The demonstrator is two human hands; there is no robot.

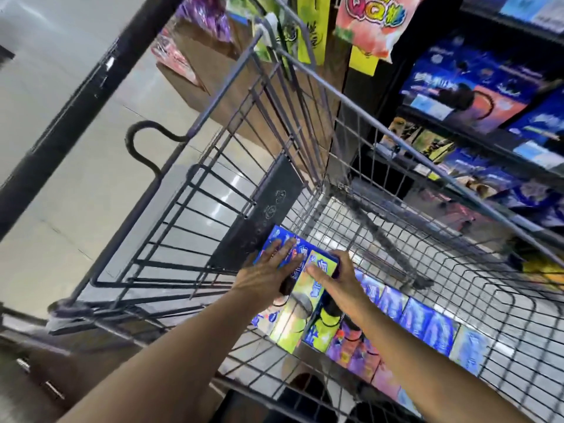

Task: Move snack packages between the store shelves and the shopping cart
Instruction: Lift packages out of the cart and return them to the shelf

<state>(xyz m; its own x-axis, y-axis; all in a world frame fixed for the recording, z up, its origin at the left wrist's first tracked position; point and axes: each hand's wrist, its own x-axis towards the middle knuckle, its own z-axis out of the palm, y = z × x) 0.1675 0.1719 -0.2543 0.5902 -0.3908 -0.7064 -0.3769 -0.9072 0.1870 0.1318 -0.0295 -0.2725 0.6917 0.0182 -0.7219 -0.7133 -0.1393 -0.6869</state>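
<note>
Head view: both my arms reach down into the dark grey wire shopping cart (396, 135).

- Left hand (265, 271): fingers straight and spread, pressed flat on the face of a blue snack box (279, 235). That box lies at the cart's left end, touching the dark flat panel (262, 218) of the cart's folding gate. Can't tell where the thumb sits.
- Right hand (334, 274): grasping a yellow-green snack box (297, 312) by its far end, fingers curled over the edge and one finger laid along the top face. This box is just beside the blue one, inside the cart.
- A row of blue and purple snack packages (418, 319) lies on the cart floor, running off to the right of my hands.
- Outside the cart, on its right: a shelf of blue foil snack bags (476, 77).
- Beyond the cart's far end: a pink peach candy bag (366, 25) hanging.

Frame is motion-blurred, so the print on the packs is unreadable.
</note>
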